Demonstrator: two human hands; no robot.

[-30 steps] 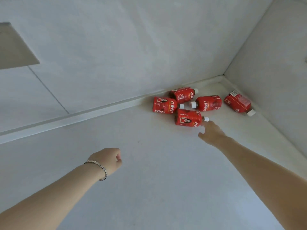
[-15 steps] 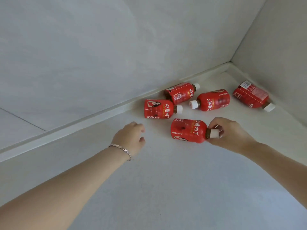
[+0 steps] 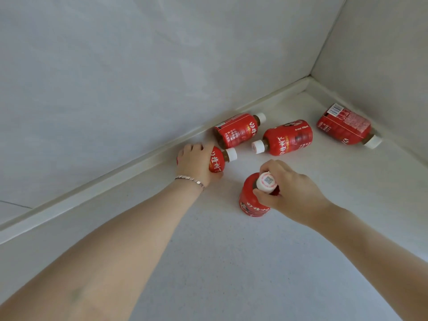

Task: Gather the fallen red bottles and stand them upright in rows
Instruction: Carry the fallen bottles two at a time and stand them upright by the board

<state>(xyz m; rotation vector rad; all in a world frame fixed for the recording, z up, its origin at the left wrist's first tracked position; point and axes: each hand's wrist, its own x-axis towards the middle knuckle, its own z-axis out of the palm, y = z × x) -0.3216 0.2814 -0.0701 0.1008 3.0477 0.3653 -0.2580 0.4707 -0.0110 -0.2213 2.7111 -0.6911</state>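
Several red bottles with white caps sit on a pale floor near a wall corner. My right hand (image 3: 289, 191) grips the neck of one bottle (image 3: 250, 200), which stands upright, cap up. My left hand (image 3: 196, 163), with a bracelet at the wrist, is wrapped over a bottle lying on its side (image 3: 217, 159) by the baseboard. Three more lie flat: one against the baseboard (image 3: 236, 132), one in the middle (image 3: 284, 137), one by the right wall (image 3: 345, 127).
A white baseboard (image 3: 115, 174) runs along the back wall and meets the right wall (image 3: 382, 54) in a corner at upper right. Pale speckled floor (image 3: 231, 274) stretches toward me between my forearms.
My right hand has tipped the nearest bottle from lying to upright. My left hand has reached forward and closed over the leftmost lying bottle.
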